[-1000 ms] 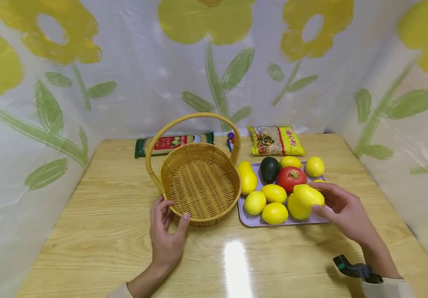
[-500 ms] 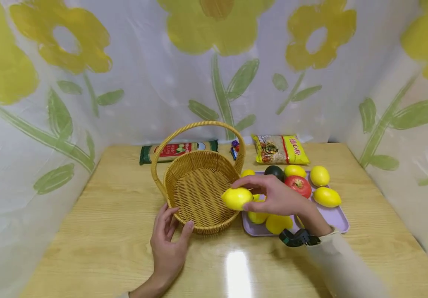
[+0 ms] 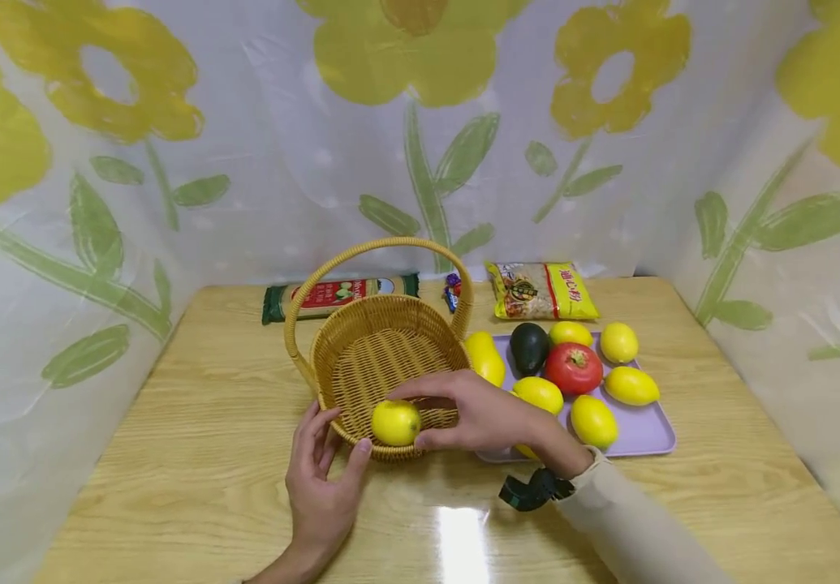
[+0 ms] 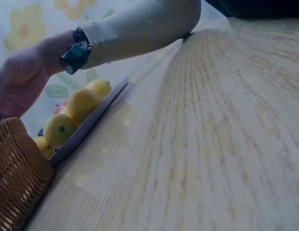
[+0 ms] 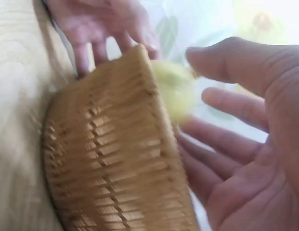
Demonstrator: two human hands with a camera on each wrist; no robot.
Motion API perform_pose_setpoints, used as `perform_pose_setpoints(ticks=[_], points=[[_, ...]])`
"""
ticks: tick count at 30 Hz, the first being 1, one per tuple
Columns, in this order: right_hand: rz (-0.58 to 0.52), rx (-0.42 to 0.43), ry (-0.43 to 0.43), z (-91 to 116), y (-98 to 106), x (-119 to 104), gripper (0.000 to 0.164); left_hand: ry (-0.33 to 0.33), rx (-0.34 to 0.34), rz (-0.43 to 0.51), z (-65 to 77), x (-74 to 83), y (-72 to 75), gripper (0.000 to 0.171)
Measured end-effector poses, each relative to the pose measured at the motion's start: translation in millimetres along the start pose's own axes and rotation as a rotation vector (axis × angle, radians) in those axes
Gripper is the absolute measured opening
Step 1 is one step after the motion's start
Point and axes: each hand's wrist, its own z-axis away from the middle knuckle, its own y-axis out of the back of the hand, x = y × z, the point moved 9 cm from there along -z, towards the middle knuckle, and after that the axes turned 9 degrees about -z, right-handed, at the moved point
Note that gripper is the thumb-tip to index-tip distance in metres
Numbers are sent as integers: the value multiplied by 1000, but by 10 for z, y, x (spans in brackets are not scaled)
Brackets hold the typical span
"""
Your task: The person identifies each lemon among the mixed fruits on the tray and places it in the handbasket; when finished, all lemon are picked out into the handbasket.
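In the head view a woven basket (image 3: 390,341) with a tall handle stands mid-table. A lemon (image 3: 396,422) is at the basket's near inside edge, in front of my right hand (image 3: 478,414). The right wrist view shows this lemon (image 5: 172,91) blurred beside the rim, with the right thumb (image 5: 212,60) and fingers spread apart around it. My left hand (image 3: 325,487) rests against the basket's near left side, its fingertips at the rim; its fingers (image 5: 98,50) lie loosely along the outer wall.
Right of the basket, a lilac tray (image 3: 649,434) carries several lemons (image 3: 631,386), an avocado (image 3: 529,349), a pomegranate (image 3: 573,368) and a long yellow fruit (image 3: 485,358). Behind lie a green pasta packet (image 3: 339,296), small wrapped sweets (image 3: 452,292) and a yellow pasta bag (image 3: 544,290).
My right hand has carried the lemon left from the tray into the basket, and its fingers have spread from it. My left hand has stayed at the basket's rim.
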Motion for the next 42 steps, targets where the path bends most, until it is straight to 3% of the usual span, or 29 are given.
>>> perform_pose_setpoints(ticks=[3, 7, 13, 18, 21, 23, 26, 30, 37, 42], points=[[-61, 54, 33, 72, 214, -31, 51, -1, 0, -12, 0, 7, 10, 57], [-128, 190, 8, 384, 798, 44, 44, 14, -6, -7, 5, 8, 7, 57], [-156, 470, -97, 1240, 1789, 460, 41, 7, -9, -6, 11, 17, -10, 56], [-65, 671, -241, 1917, 2224, 818, 35, -4, -3, 0, 2, 27, -13, 57], [32, 731, -364, 2209, 2334, 982, 34, -6, -5, 1, -7, 24, -15, 57], [122, 726, -440, 2341, 2369, 1094, 37, -11, -5, 0, -11, 19, -14, 57], [243, 669, -574, 2456, 2368, 1306, 47, -20, -5, -3, -6, 20, -11, 57], [298, 585, -711, 2449, 2313, 1516, 64, -16, -5, -10, -7, 16, -8, 57], [268, 579, -719, 2340, 2229, 1607, 70, 3, -12, -10, -3, 11, -22, 56], [237, 640, -665, 2341, 2305, 1440, 65, -4, -8, -19, 1, 24, -13, 55]])
